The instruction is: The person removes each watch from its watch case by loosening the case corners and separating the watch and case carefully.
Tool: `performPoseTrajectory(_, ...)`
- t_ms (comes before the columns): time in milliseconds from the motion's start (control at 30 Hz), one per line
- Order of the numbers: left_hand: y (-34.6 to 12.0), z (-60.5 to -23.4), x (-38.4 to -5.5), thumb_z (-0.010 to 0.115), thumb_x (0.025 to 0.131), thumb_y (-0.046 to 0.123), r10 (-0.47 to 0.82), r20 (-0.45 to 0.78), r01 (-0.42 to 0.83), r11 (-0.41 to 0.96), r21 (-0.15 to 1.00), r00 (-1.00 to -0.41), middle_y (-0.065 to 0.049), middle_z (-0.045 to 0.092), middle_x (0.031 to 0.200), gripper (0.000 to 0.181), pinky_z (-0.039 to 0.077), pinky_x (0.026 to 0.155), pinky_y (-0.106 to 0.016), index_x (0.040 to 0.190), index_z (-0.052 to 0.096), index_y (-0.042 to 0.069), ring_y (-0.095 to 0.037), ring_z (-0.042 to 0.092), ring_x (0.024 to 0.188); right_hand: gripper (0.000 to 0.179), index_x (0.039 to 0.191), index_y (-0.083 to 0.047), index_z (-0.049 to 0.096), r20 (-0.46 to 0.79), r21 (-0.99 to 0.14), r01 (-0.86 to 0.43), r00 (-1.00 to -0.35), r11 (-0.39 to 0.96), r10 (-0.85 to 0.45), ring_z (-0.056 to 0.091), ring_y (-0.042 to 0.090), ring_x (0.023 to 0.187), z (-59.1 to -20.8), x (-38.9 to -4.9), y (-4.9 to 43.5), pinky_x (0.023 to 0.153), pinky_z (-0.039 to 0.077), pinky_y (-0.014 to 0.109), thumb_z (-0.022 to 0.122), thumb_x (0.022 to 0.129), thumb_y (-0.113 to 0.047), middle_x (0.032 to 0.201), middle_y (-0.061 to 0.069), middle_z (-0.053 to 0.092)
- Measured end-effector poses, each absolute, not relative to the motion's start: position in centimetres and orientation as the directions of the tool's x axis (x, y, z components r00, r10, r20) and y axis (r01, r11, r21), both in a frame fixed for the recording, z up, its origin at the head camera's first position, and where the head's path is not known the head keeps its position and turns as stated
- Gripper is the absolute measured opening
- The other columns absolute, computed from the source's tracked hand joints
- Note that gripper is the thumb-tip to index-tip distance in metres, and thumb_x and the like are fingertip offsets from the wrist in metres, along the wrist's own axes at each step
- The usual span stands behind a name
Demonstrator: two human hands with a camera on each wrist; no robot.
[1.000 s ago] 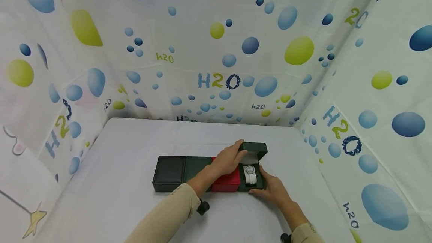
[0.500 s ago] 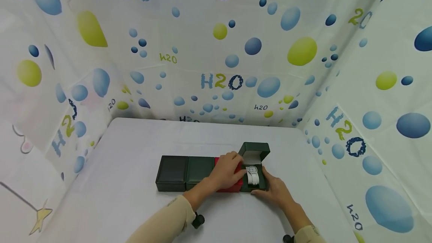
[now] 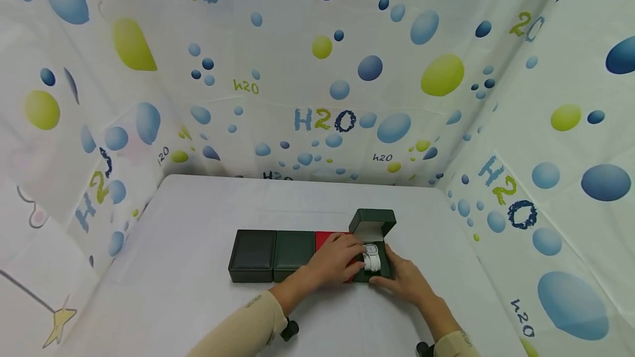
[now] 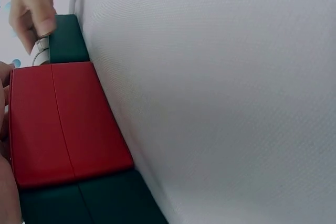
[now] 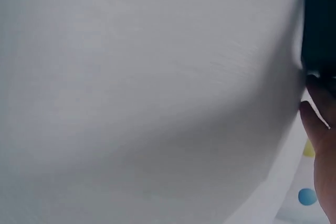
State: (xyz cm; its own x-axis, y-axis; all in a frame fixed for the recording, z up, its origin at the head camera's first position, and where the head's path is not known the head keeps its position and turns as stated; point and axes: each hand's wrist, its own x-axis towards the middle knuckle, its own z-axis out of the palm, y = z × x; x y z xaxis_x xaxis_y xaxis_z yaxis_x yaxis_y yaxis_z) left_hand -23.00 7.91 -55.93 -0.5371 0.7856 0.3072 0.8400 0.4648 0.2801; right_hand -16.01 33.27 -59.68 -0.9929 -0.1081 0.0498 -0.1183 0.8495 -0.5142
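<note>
A green watch box (image 3: 373, 222) stands with its lid raised at the right end of a row of boxes. Inside it a white watch (image 3: 371, 258) lies face up. My left hand (image 3: 333, 260) is above the red box (image 4: 63, 119), its fingertips and thumb at the watch's left edge; whether they touch the watch cannot be told. My right hand (image 3: 408, 282) holds the green box from the right, thumb at the front and fingers along the side. In the left wrist view, my right hand (image 4: 34, 6) shows beyond the red box.
Left of the red box stand a closed green box (image 3: 295, 249) and a closed black box (image 3: 253, 255), all side by side. They rest on a white-covered table (image 3: 188, 225). A patterned curtain (image 3: 278, 87) encloses the table at the back and sides.
My left hand has left the raised lid and come down and nearer to the watch. The right hand keeps its hold on the green box, and the boxes stay in place.
</note>
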Motion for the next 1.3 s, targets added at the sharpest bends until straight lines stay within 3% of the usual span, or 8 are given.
performPoseTrajectory(200, 7.9, -56.4, -22.9, 0.058, 0.106, 0.039, 0.777, 0.310, 0.835, 0.482, 0.265, -0.547, 0.002, 0.066, 0.141, 0.037, 0.039, 0.120, -0.045, 0.137, 0.067, 0.021, -0.018, 0.053, 0.141, 0.084, 0.150, -0.003, 0.053, 0.188, -0.430, -0.203, -0.973, 0.880, -0.133, 0.057, 0.037, 0.137, -59.1, -16.4, 33.4, 0.108, 0.050, 0.054, 0.079, 0.088, -0.054, 0.149, 0.017, 0.058)
performPoseTrajectory(400, 8.0, -56.3, -22.8, 0.055, 0.107, 0.040, 0.773, 0.293, 0.824, 0.496, 0.274, -0.562, 0.004, 0.065, 0.142, 0.038, 0.037, 0.121, -0.044, 0.137, 0.067, 0.021, -0.018, 0.052, 0.142, 0.082, 0.145, -0.004, 0.059, 0.333, -0.347, -0.345, -0.914, 0.872, -0.229, 0.059, 0.033, 0.130, -58.8, -16.9, 33.3, 0.104, 0.053, 0.052, 0.088, 0.081, -0.046, 0.143, 0.016, 0.061)
performPoseTrajectory(800, 8.1, -56.6, -22.8, 0.054, 0.106, 0.039, 0.768, 0.290, 0.820, 0.516, 0.248, -0.571, 0.005, 0.066, 0.140, 0.037, 0.036, 0.122, -0.042, 0.137, 0.066, 0.021, -0.016, 0.051, 0.143, 0.084, 0.152, -0.008, 0.053, 0.178, -0.373, -0.293, -0.954, 0.880, -0.242, 0.058, 0.023, 0.123, -57.7, -17.6, 31.9, 0.101, 0.053, 0.047, 0.086, 0.085, -0.046, 0.137, 0.006, 0.067)
performPoseTrajectory(1300, 8.3, -56.9, -22.6, 0.053, 0.106, 0.041, 0.750, 0.294, 0.805, 0.556, 0.208, -0.593, 0.008, 0.066, 0.139, 0.036, 0.036, 0.123, -0.040, 0.135, 0.067, 0.024, -0.014, 0.052, 0.142, 0.074, 0.146, -0.006, 0.058, 0.182, -0.363, -0.309, -0.949, 0.879, -0.258, 0.059, 0.024, 0.121, -57.4, -17.8, 31.4, 0.099, 0.053, 0.049, 0.084, 0.087, -0.042, 0.136, 0.007, 0.068)
